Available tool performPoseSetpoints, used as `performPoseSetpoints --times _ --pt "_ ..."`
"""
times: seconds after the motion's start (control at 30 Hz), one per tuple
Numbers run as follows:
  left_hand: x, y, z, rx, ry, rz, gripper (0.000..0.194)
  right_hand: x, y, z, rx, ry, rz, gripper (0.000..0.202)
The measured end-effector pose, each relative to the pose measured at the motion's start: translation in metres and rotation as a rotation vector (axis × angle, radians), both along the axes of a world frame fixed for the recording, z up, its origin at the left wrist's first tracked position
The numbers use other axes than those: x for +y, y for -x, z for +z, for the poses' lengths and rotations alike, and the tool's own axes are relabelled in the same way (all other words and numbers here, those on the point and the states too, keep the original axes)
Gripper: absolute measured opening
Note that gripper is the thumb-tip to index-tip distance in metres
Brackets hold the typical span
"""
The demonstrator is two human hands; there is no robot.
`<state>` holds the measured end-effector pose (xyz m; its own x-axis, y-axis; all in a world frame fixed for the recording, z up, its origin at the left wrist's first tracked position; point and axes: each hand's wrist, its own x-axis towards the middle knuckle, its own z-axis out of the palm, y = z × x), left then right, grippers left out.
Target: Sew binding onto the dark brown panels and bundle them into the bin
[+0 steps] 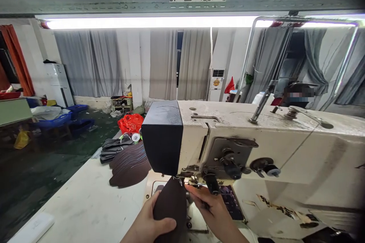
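A dark brown curved piece [171, 210] lies under the needle area of a large cream sewing machine [285, 125]. My left hand [151, 222] grips the piece at its left edge, thumb on top and fingers partly hidden beneath it. Just right of the piece, my right hand [209, 209] has its index finger reaching to the piece's edge beside the needle; its other fingers are curled, and whether they hold anything is hidden. A fanned stack of similar brown pieces [129, 167] rests left of the machine head.
Bundled black pieces [114, 148] and a red plastic bag [131, 122] sit behind the stack. A white box-shaped object [35, 228] is at the table's left front. A dark-screened device [232, 201] lies under the machine arm. Another person [298, 93] is at the far right.
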<state>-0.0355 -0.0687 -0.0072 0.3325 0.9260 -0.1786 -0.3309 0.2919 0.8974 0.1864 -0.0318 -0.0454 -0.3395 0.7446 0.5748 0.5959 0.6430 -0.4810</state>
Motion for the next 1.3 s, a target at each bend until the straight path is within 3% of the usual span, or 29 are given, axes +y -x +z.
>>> performPoseSetpoints --times 0.3,0.43,0.63,0.77,0.97,1.13,1.3 --pt "0.012 -0.009 0.019 0.030 0.008 0.087 0.060 -0.002 0.002 0.002 -0.022 0.009 -0.012 0.036" --pt "0.014 -0.019 0.012 0.008 -0.027 0.196 0.059 -0.003 0.003 0.004 0.003 -0.002 0.006 0.035" --pt "0.017 -0.028 -0.011 0.093 -0.094 0.327 0.062 -0.004 0.005 0.010 0.046 -0.006 0.025 0.035" --pt "0.011 -0.034 -0.013 0.050 -0.103 0.361 0.058 -0.005 0.006 0.011 0.046 0.002 0.015 0.033" --pt "0.002 -0.030 -0.005 0.173 0.010 0.245 0.060 -0.004 0.005 0.010 0.061 0.047 0.008 0.032" --pt "0.009 -0.010 0.009 0.160 0.021 0.037 0.060 -0.001 0.003 0.006 0.040 0.064 0.001 0.033" --pt "0.020 0.000 0.022 0.155 0.031 -0.052 0.067 0.000 0.001 0.002 0.060 0.042 0.035 0.034"
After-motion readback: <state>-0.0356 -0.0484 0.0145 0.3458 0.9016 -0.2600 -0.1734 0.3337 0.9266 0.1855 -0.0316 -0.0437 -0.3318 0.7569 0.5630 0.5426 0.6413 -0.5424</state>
